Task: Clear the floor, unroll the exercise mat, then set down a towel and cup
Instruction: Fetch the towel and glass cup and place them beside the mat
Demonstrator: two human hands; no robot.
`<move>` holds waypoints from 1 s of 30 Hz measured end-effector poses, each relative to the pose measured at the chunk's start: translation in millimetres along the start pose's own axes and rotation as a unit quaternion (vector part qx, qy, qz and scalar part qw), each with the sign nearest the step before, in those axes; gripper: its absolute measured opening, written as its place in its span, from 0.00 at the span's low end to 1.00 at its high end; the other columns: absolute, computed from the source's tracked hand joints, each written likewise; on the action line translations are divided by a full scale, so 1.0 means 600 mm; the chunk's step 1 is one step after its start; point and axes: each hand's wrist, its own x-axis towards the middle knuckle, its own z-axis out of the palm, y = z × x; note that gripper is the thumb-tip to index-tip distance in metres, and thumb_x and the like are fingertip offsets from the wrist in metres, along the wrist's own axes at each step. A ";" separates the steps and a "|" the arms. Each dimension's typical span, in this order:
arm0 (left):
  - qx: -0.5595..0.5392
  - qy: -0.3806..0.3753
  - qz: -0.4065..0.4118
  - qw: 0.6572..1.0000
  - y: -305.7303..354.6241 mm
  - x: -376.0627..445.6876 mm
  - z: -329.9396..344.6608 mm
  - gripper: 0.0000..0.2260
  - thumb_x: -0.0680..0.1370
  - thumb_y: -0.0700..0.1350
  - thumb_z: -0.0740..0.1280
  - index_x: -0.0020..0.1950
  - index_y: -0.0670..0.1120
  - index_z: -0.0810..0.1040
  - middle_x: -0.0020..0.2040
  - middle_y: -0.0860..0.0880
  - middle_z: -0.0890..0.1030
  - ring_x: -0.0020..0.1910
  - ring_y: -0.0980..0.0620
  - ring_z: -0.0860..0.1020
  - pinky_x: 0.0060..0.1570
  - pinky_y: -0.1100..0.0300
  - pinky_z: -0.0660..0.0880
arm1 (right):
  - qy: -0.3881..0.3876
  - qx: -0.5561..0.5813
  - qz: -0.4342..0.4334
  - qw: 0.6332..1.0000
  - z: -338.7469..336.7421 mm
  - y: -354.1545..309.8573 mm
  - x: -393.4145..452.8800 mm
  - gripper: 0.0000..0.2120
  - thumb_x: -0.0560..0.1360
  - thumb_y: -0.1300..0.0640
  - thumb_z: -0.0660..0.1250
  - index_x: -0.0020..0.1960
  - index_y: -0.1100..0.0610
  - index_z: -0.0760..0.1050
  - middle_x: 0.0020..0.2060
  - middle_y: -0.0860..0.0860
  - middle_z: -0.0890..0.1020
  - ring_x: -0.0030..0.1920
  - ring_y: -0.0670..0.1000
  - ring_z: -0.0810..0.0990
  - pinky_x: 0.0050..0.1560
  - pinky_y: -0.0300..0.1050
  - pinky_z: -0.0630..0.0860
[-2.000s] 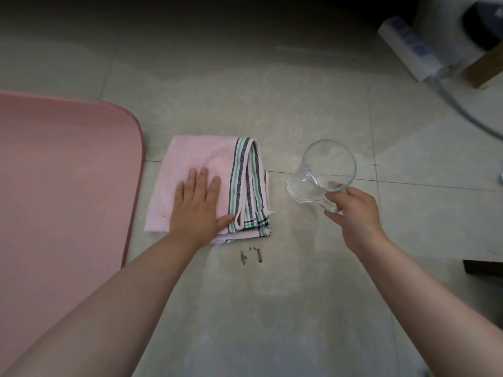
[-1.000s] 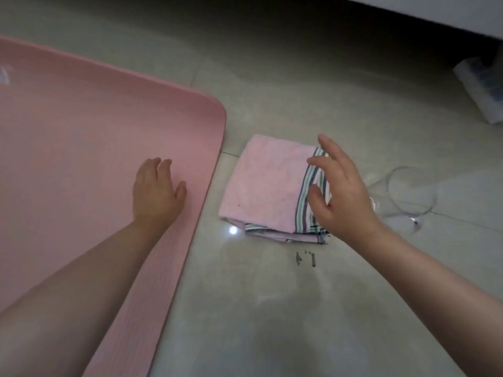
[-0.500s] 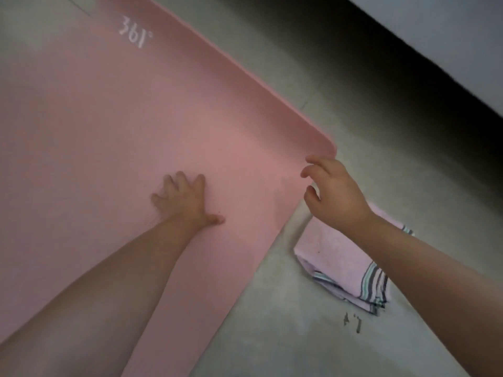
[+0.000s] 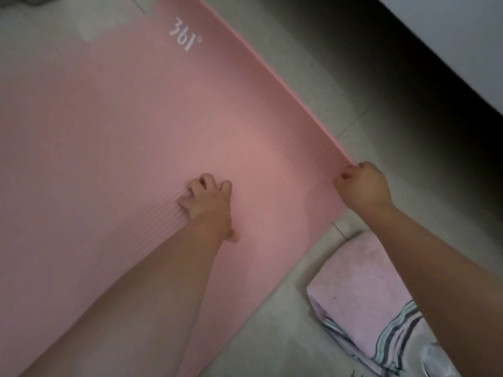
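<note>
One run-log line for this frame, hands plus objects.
left hand: pressing on pink mat | right hand: gripping mat corner | folded towel: on floor beside mat | cup: not clearly visible

Ribbed matt foam mat (image 4: pixel 130 126), terry-cloth towel (image 4: pixel 362 292).

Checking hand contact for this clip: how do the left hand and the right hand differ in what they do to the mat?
The left hand presses down on the pink mat, fingers curled, well inside its edges; the right hand is closed in a fist at the mat's corner. The left forearm lies over the mat; the right forearm crosses above the folded towel. Both touch the mat.
</note>
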 end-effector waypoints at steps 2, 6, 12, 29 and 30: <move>0.001 -0.004 -0.001 1.000 -0.003 0.000 -0.001 0.44 0.60 0.60 0.77 0.68 0.50 0.56 0.68 0.40 0.56 0.67 0.37 0.59 0.60 0.42 0.72 | 0.015 -0.007 -0.019 1.000 0.001 0.007 0.014 0.15 0.76 0.63 0.58 0.50 0.73 0.77 0.50 0.72 0.74 0.49 0.66 0.76 0.46 0.51 0.71; -0.006 0.001 -0.001 1.000 -0.004 0.001 -0.001 0.43 0.60 0.60 0.77 0.67 0.50 0.58 0.66 0.41 0.58 0.66 0.39 0.61 0.57 0.46 0.74 | -0.013 -0.016 -0.064 0.998 -0.005 0.032 0.038 0.14 0.76 0.63 0.58 0.49 0.72 0.77 0.48 0.72 0.75 0.49 0.66 0.76 0.44 0.49 0.70; 0.022 -0.016 0.042 0.999 -0.030 -0.003 0.028 0.42 0.62 0.63 0.73 0.68 0.50 0.57 0.67 0.42 0.58 0.66 0.41 0.61 0.54 0.52 0.74 | -0.051 -0.009 -0.033 0.998 0.009 0.043 0.042 0.18 0.75 0.64 0.59 0.27 0.67 0.69 0.24 0.54 0.63 0.36 0.56 0.70 0.31 0.40 0.60; -0.003 -0.008 0.029 1.000 -0.004 -0.041 0.020 0.46 0.66 0.61 0.72 0.75 0.51 0.50 0.75 0.40 0.49 0.74 0.38 0.51 0.72 0.49 0.59 | 0.044 -0.043 -0.073 0.995 0.045 0.060 0.046 0.16 0.72 0.69 0.54 0.58 0.70 0.70 0.75 0.60 0.50 0.75 0.61 0.45 0.72 0.60 0.36; -0.007 -0.020 0.036 0.999 -0.010 -0.042 0.021 0.46 0.67 0.60 0.72 0.76 0.51 0.48 0.76 0.41 0.46 0.75 0.38 0.49 0.73 0.49 0.56 | 0.060 -0.056 -0.115 0.990 0.054 0.052 0.039 0.18 0.73 0.69 0.53 0.61 0.70 0.68 0.76 0.59 0.47 0.76 0.59 0.42 0.70 0.58 0.31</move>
